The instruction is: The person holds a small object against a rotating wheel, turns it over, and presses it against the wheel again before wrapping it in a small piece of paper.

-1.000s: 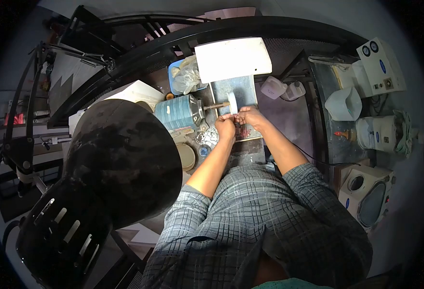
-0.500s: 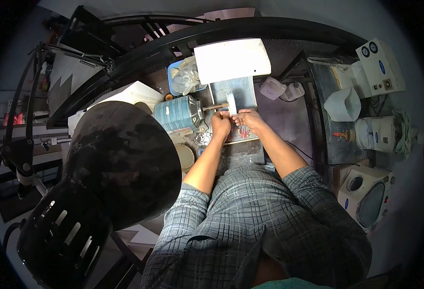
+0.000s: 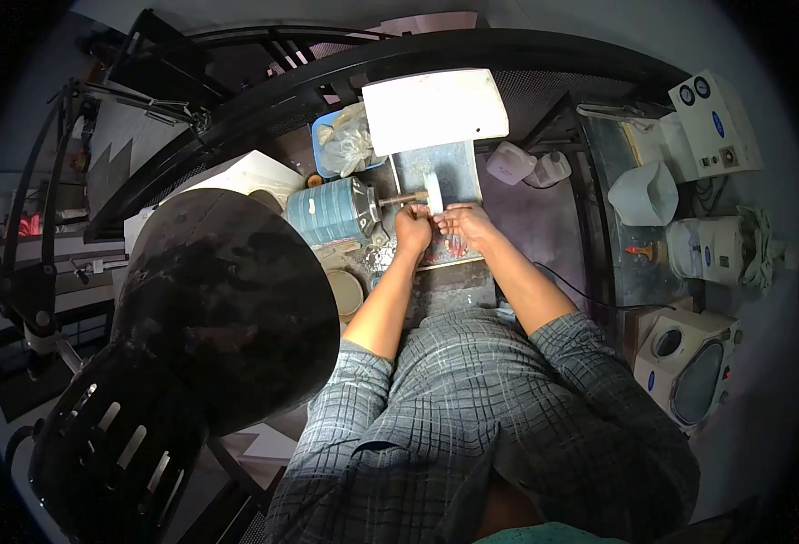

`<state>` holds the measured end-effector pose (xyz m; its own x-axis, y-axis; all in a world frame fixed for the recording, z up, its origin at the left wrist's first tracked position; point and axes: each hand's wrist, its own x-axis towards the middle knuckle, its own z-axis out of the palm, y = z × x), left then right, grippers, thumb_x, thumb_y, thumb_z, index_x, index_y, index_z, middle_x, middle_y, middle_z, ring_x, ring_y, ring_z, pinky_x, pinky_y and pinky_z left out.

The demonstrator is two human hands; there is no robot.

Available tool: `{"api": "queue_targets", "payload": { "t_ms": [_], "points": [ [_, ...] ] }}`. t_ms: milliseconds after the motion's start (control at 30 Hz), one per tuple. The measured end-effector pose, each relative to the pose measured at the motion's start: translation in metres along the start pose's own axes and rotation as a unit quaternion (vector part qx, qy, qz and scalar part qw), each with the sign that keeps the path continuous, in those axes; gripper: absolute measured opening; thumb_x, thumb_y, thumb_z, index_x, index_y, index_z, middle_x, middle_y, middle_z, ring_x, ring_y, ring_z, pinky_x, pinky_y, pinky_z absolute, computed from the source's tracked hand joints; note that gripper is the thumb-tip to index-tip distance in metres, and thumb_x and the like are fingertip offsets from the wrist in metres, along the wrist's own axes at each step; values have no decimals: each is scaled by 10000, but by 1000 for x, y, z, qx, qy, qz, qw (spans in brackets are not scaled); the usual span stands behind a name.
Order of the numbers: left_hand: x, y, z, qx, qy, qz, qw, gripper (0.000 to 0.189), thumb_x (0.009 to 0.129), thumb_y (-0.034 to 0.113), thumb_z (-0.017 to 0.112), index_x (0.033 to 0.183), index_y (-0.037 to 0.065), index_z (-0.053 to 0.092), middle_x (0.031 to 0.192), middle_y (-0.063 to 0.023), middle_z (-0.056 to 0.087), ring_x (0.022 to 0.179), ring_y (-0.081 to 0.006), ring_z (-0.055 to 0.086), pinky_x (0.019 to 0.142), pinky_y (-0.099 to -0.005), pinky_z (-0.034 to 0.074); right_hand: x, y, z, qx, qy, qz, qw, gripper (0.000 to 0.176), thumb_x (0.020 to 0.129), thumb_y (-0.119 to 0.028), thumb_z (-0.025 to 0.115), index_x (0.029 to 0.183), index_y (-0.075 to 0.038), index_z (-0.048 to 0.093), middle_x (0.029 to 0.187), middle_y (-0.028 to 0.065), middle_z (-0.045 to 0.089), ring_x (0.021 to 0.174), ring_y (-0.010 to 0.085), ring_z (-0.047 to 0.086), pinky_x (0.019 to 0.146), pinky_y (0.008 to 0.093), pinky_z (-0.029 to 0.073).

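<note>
On the bench, beyond the wheel, a tub holds plastic.

Forearms stretched forward, left hand and right hand curl close together

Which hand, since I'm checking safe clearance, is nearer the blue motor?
Left. The left hand is just right of the motor; the right hand is farther right.

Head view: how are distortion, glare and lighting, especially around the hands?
Head view: black rail bows, likely lens distortion; corners go dark. Head view: white panel nearly washed out. Head view: left hand and right hand well lit, but anything between them is too small to tell.
</note>
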<state>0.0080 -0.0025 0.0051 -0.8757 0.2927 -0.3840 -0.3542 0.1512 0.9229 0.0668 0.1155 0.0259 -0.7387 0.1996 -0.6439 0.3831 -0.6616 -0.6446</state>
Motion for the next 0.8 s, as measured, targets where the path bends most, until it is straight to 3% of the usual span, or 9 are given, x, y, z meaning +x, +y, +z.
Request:
{"api": "queue_targets", "payload": {
  "t_ms": [267,533,633,800],
  "points": [
    [-17,-4,1,-9,19,49,999,102,857,35,485,793,-33,526,695,-56,577,594,-91,513,541,-227,426,-13,-3,3,-72,-42,-12,996,84,757,-57,619,791,-1,565,727,81,605,608,119,565,562,237,466],
    [-29,10,11,-93,35,-4,995,70,848,13,484,806,-36,511,731,-80,593,622,-110,553,556,-232,446,2,-1,-1,-93,-39,14,995,82,778,-68,601,728,-20,558,690,56,595,571,122,568,532,236,450],
    [-34,16,15,-65,70,11,995,55,829,-9,487,792,-49,494,710,-101,587,593,-120,549,538,-240,448,9,-1,-5,-111,-51,0,992,96,788,-66,581,707,-24,550,674,59,593,559,134,574,529,248,453],
    [-38,25,18,-163,59,-30,984,32,804,-42,471,784,-59,489,691,-115,583,568,-141,557,528,-252,460,11,-8,-8,-143,-50,17,988,90,783,-53,564,700,-21,555,646,62,582,560,129,564,529,250,453]
  ]
}}
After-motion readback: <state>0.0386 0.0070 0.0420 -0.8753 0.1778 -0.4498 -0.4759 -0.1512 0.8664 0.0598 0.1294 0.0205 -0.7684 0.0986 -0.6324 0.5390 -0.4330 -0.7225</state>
